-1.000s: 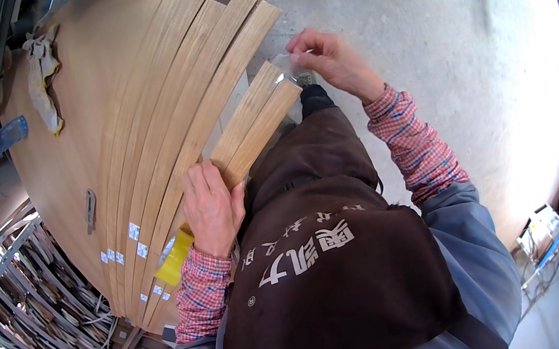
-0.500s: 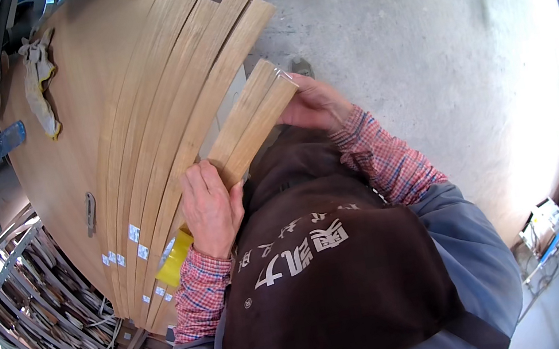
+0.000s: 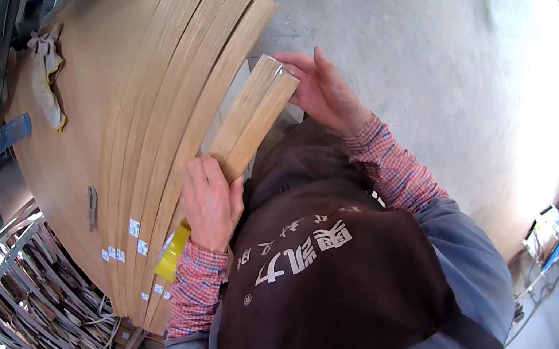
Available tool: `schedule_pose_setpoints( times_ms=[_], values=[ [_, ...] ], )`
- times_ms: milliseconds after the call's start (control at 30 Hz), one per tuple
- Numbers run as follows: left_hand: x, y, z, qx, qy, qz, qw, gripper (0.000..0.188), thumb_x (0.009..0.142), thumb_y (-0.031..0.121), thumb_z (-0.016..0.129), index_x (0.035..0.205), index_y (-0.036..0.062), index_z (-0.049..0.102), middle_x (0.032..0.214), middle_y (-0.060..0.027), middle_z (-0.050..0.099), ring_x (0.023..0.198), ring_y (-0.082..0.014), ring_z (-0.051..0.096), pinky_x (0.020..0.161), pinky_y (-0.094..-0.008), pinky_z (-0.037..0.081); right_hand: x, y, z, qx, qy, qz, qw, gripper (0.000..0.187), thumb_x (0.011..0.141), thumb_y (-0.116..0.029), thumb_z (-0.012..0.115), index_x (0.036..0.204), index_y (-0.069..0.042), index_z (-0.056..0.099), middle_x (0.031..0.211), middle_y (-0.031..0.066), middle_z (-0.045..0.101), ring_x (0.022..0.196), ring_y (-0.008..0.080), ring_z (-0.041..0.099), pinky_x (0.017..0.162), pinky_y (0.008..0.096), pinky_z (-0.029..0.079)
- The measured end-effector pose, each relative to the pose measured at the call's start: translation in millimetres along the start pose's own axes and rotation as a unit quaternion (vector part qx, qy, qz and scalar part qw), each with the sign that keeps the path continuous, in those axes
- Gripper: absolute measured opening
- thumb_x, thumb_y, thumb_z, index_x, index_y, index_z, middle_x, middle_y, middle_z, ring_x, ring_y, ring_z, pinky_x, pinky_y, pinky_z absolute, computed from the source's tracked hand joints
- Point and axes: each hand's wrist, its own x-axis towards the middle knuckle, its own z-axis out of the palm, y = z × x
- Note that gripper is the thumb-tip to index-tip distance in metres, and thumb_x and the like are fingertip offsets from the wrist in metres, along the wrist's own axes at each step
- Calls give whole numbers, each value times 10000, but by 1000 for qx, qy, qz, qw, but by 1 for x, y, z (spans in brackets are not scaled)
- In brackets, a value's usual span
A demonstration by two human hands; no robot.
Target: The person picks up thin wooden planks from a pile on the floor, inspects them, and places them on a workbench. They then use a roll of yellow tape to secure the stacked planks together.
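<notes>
Two wooden strips (image 3: 253, 116) lie side by side, their far ends level, with shiny clear tape (image 3: 281, 70) at that end. My left hand (image 3: 211, 201) is closed over the pair, thumb on the near side. At the taped end is my right hand (image 3: 324, 89), open, its thumb raised apart and its fingertips beside the wood, partly behind it. Left of the pair, several longer wooden strips (image 3: 170, 119) fan out on the board, some with small white labels at their near ends. Beside my left wrist rests a yellow tape roll (image 3: 174, 254).
A broad wooden board (image 3: 59, 182) bears a box-cutter knife (image 3: 92, 208), a work glove (image 3: 46, 77) and, at its left edge, a plastic bottle (image 3: 7, 136). A metal rack (image 3: 43, 310) crammed with curved strips stands at lower left. Concrete floor (image 3: 426, 76) stretches to the right.
My right hand has opened and shifted slightly right of the strips' taped end, its thumb now lifted. My left hand keeps its hold on the pair.
</notes>
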Motion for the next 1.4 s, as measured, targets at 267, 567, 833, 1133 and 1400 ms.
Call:
schedule_pose_setpoints(
  times_ms=[267,567,833,1133,1400],
  values=[
    [-2,-2,2,-19,-3,-25,1000,609,742,137,804,1236,-66,510,1083,-216,536,1013,-415,543,844,-464,477,-1,30,41,274,-18,-4,962,938,1016,-730,174,1582,14,242,1592,211,354,1444,398,368,1215,529,279],
    [-6,-1,1,-38,4,-23,999,564,736,134,808,1192,-43,527,1079,-198,539,1012,-399,555,819,-463,496,-31,53,-39,-150,-16,107,983,840,1042,-675,287,1535,-1,383,1572,194,398,1444,332,380,1177,476,328],
    [-6,-3,4,-48,28,-13,998,478,727,131,805,1100,-7,541,1042,-173,536,992,-382,568,792,-456,512,-35,-8,68,-904,-97,-256,329,754,883,-416,673,1451,35,467,1522,235,431,1459,411,349,1207,536,271],
    [-14,-10,10,-47,53,-4,997,455,740,143,799,1087,3,540,1049,-168,541,995,-379,570,789,-460,521,-53,32,67,-855,-264,-216,391,779,832,-346,715,1438,67,449,1505,225,446,1457,420,347,1212,529,276],
    [-14,-13,17,-43,70,4,997,445,744,169,801,1067,0,547,1046,-170,540,997,-364,573,796,-449,532,-62,61,91,-857,-294,-212,367,752,773,-305,754,1399,18,490,1508,193,442,1458,406,347,1184,535,315]
  ],
)
